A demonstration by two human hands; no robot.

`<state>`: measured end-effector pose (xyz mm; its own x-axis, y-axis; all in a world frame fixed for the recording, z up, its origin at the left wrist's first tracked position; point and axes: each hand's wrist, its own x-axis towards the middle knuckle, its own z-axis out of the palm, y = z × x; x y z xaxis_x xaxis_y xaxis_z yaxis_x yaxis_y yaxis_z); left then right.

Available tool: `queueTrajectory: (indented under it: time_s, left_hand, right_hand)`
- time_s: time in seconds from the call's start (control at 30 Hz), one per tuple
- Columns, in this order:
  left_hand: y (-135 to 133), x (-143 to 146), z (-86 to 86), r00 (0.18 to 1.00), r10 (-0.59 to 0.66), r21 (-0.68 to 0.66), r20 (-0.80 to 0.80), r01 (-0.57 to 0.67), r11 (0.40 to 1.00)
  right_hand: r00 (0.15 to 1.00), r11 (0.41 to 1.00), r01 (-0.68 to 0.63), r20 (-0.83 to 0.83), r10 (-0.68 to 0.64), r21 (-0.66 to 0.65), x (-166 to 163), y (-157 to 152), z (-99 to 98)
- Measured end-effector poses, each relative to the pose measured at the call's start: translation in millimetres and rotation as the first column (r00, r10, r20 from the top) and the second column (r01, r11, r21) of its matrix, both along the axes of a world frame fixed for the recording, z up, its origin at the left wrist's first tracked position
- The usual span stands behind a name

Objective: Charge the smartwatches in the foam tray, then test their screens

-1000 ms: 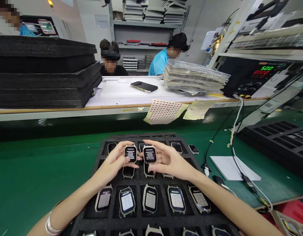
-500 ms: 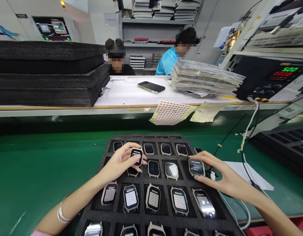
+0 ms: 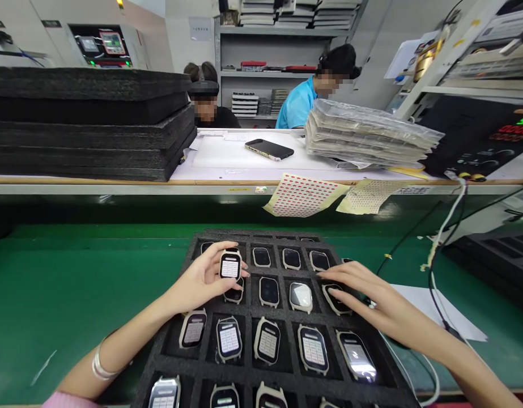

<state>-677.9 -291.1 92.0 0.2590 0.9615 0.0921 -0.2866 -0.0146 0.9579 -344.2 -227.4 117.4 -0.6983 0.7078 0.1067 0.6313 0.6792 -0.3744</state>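
Note:
My left hand [image 3: 200, 285] is closed around a smartwatch case [image 3: 230, 265] without a strap, its screen lit with a white grid. It holds the watch above the left side of a black foam tray [image 3: 247, 340]. Under those fingers another watch [image 3: 234, 293] sits in its compartment. My right hand [image 3: 374, 294] hovers at the tray's right side with fingers apart. A dark-screened watch [image 3: 335, 299] lies tilted in the compartment beneath it, close to the thumb; whether they touch I cannot tell. Nearer rows hold watches with lit grids, such as this one [image 3: 268, 341].
Stacked black foam trays [image 3: 86, 122] stand on the raised shelf at left. A phone [image 3: 269, 149], a pile of clear plastic trays [image 3: 367, 136] and a power supply [image 3: 477, 136] share that shelf. Cables [image 3: 433, 272] hang at right. Two people sit beyond.
My right hand has let go of its watch, which now lies in the compartment with a dark screen. On the left-hand watch, the screen went from text to a white grid, and the thumb moved off it.

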Motion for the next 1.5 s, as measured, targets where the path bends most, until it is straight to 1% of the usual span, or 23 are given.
queueTrajectory:
  time_s: [0.1,0.17,0.2,0.27,0.33,0.4,0.43,0.5,0.57,0.63,0.67,0.73,0.77,0.8,0.9,1.03,1.1,1.17,1.23,1.3,1.37,1.43,1.5]
  left_hand:
    - [-6,-16,-2.1,0.993,-0.026,-0.019,-0.113,0.024,1.000]
    - [-11,-29,-3.0,0.956,0.021,-0.033,-0.291,-0.032,0.999]
    - [-14,-36,-3.3,0.908,0.071,-0.005,-0.413,-0.080,0.997]
    - [-18,-50,-3.4,0.740,0.186,0.125,-0.646,-0.137,0.983]
    - [-21,-63,-2.5,0.568,0.228,0.240,-0.791,-0.055,0.969]
    - [-21,-73,-0.1,0.469,0.188,0.256,-0.863,0.085,0.963]
    - [-21,-75,1.9,0.444,0.159,0.244,-0.882,0.139,0.960]
    - [-17,-74,7.6,0.437,0.136,0.241,-0.889,0.195,0.951]
    - [-12,-65,13.9,0.465,0.163,0.288,-0.870,0.211,0.934]
    - [-6,-47,17.4,0.459,0.206,0.347,-0.864,0.246,0.905]
    - [-3,-37,17.1,0.424,0.224,0.364,-0.878,0.285,0.887]
    - [1,-16,12.2,0.302,0.247,0.354,-0.921,0.379,0.855]
    - [3,-6,8.2,0.257,0.273,0.358,-0.927,0.395,0.846]
    - [4,1,3.8,0.240,0.297,0.371,-0.924,0.383,0.846]
    - [6,12,-5.7,0.291,0.317,0.395,-0.903,0.266,0.879]
    - [8,6,-3.5,0.447,0.173,0.266,-0.878,0.154,0.952]
    - [9,3,0.7,0.605,0.108,0.210,-0.789,0.099,0.973]
    - [10,1,4.4,0.787,0.079,0.155,-0.611,0.021,0.988]
    - [12,3,6.8,0.917,0.069,0.061,-0.392,-0.049,0.997]
    - [15,7,8.2,0.974,0.052,-0.042,-0.221,-0.063,0.997]
    - [18,13,9.1,0.993,0.033,-0.123,-0.115,-0.047,0.991]
    - [20,20,9.8,0.997,0.026,-0.169,-0.075,-0.038,0.985]
    - [20,26,9.7,0.993,0.041,-0.159,-0.111,-0.058,0.986]
  right_hand:
    - [0.993,0.995,-0.098,0.074,0.096,0.028,-29,-3,-5.9]
    - [0.989,0.988,-0.092,0.131,0.075,0.123,-46,-8,-13.8]
    - [0.988,0.983,-0.071,0.144,0.047,0.168,-52,-10,-17.5]
    - [0.992,0.980,-0.010,0.128,-0.016,0.199,-58,-13,-22.2]
    - [0.995,0.990,0.056,0.069,-0.066,0.128,-56,-15,-22.2]
    - [0.995,0.995,0.101,0.004,-0.101,-0.005,-52,-16,-17.8]
    - [0.994,0.992,0.103,-0.023,-0.105,-0.076,-51,-17,-14.6]
    - [0.992,0.978,0.074,-0.086,-0.092,-0.194,-52,-19,-7.5]
    - [0.977,0.958,0.018,-0.198,-0.078,-0.287,-57,-22,-0.5]
    - [0.924,0.911,-0.043,-0.364,-0.120,-0.409,-65,-24,6.1]
    - [0.881,0.876,-0.077,-0.443,-0.163,-0.476,-70,-23,9.2]
    - [0.792,0.812,-0.122,-0.549,-0.267,-0.571,-80,-19,14.8]
    - [0.752,0.796,-0.131,-0.583,-0.308,-0.590,-84,-16,17.2]
    - [0.716,0.789,-0.138,-0.611,-0.338,-0.599,-89,-13,19.1]
    - [0.634,0.748,-0.198,-0.664,-0.396,-0.634,-100,-4,21.7]
    - [0.586,0.605,-0.367,-0.681,-0.439,-0.706,-109,0,17.9]
    - [0.574,0.563,-0.436,-0.699,-0.427,-0.702,-109,0,14.3]
    - [0.581,0.558,-0.471,-0.716,-0.386,-0.683,-108,1,10.7]
    - [0.600,0.566,-0.481,-0.722,-0.344,-0.669,-106,1,7.5]
    - [0.609,0.567,-0.491,-0.726,-0.321,-0.662,-103,1,4.8]
    - [0.603,0.535,-0.520,-0.730,-0.322,-0.666,-101,2,2.1]
    - [0.591,0.484,-0.558,-0.732,-0.339,-0.674,-100,3,-0.7]
    - [0.578,0.430,-0.593,-0.732,-0.360,-0.680,-99,3,-3.2]
